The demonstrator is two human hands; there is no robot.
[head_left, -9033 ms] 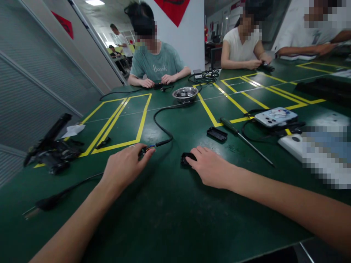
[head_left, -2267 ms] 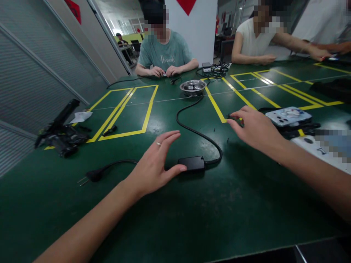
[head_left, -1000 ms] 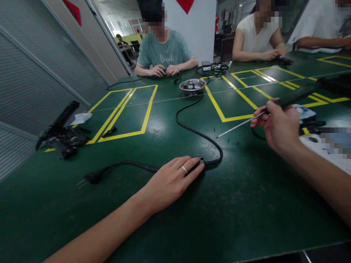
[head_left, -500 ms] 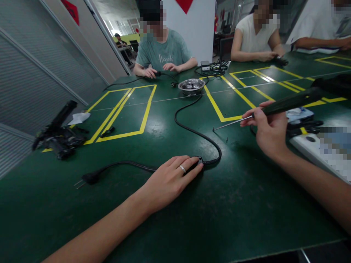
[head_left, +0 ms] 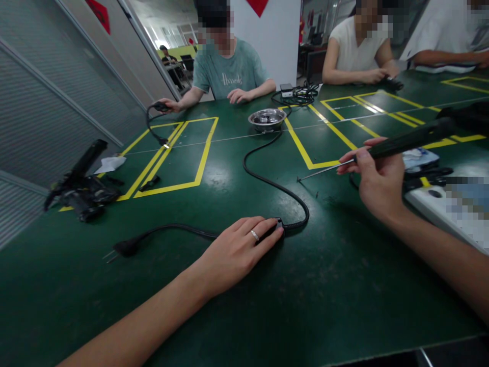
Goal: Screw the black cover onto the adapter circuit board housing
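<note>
My left hand [head_left: 242,247], with a ring on one finger, lies over a small black box [head_left: 280,224] on a power cord and grips it against the table. Most of the box is hidden under the fingers. From its left side the cord runs to a two-pin plug [head_left: 127,248]; from the other side a black cable [head_left: 263,177] curves away towards the metal bowl [head_left: 267,119]. In my right hand [head_left: 380,178] is a screwdriver [head_left: 414,137] with a thick dark handle, its thin shaft slanting down left. A small screw [head_left: 298,179] is at the tip, and another screw [head_left: 317,194] lies nearby.
Black parts [head_left: 86,191] lie on the left of the green table [head_left: 248,316], near a white paper [head_left: 110,164]. A white device [head_left: 439,214] stands at the right. Coiled cables [head_left: 301,96] are at the back. Several people sit across; one person's hand [head_left: 171,105] holds a cord.
My left hand has stayed in place; my right hand and the screwdriver have shifted very slightly right. Across the table, a person's hand has lifted a plugged cord and carried it to the left.
</note>
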